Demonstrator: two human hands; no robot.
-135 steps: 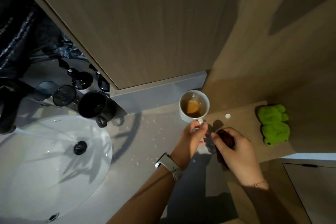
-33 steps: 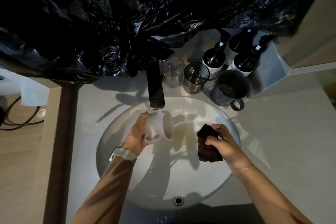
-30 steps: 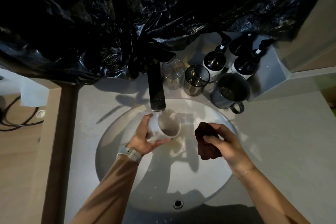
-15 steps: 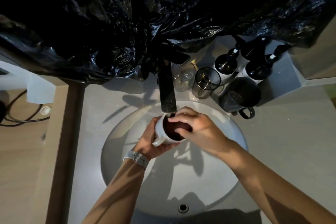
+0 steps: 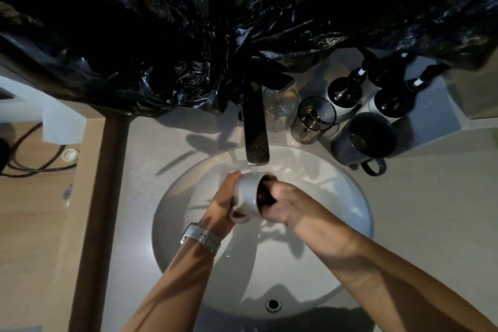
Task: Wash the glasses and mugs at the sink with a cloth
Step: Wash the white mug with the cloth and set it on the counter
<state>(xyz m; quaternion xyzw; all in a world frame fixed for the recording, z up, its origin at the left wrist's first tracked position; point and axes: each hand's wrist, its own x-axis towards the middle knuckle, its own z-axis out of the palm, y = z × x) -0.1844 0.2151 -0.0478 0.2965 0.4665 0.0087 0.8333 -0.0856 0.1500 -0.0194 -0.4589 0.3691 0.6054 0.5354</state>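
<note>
A pale stone-look counter (image 5: 420, 205) held a round white basin (image 5: 350, 237), with crumpled black plastic sheeting (image 5: 188, 35) hanging over the back of it and a flat dark metal faucet (image 5: 256, 132) reaching out over the bowl. Just below the spout, the left hand (image 5: 221, 205) gripped a white ceramic mug (image 5: 246, 197) from behind, fingers curled round its body, the mug tipped on its side with its mouth facing right and its handle pointing down. The right hand (image 5: 283, 203) was bunched at the mug's mouth, fingers closed on a dark brown cloth (image 5: 265, 195) pushed inside. A white-strapped watch (image 5: 202, 237) sat on the left wrist. Behind the basin stood a clear drinking glass (image 5: 280, 110), a smoky tinted glass (image 5: 315, 118) just beside it, a dark grey mug (image 5: 369, 140) with its handle toward the front, and two dark pump bottles (image 5: 347, 94) behind them.
</note>
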